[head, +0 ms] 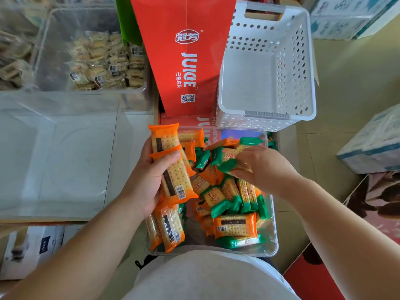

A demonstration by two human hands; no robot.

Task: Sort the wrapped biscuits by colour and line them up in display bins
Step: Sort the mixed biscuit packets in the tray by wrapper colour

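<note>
Over the clear tub (274, 234), the left hand (149, 180) clasps stacked orange biscuits (173, 169) in curled fingers. The right hand (264, 167), blurred, rests on green biscuits (227, 165) inside it, grip indeterminate. Advisable: gather one colour, wrappers aligned, before transferring.

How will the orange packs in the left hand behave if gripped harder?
Probably slippery: the orange packs have glossy film, and the left hand holds several stacked, so they may slide apart. Likely fragile: thin crackers show through the wrap and could snap. They look flat and stiff, not floppy.
</note>
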